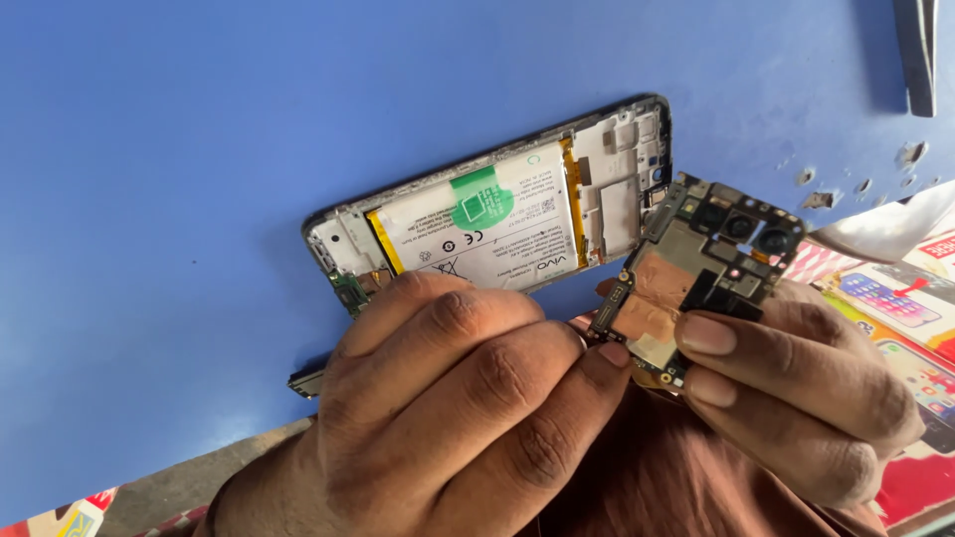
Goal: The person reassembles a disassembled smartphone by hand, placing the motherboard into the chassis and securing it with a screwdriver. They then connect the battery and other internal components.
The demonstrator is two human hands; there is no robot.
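Note:
An opened phone (477,214) with its back off lies on a blue surface (179,179), showing a white battery (487,224) with a green sticker. A small phone circuit board (696,273) with camera modules and copper tape is held up in front of it. My right hand (796,398) grips the board by its lower right edge with thumb and fingers. My left hand (448,408) is curled, its fingertips touching the board's lower left corner. A small dark part (306,380) peeks out at the left of that hand; what it is I cannot tell.
A dark tool (917,55) hangs at the top right. Scuffed spots (821,199) mark the blue surface near the right edge. Colourful printed boxes (900,308) with phone pictures lie at the right. A grey strip (179,487) and another printed item (70,517) sit at the bottom left.

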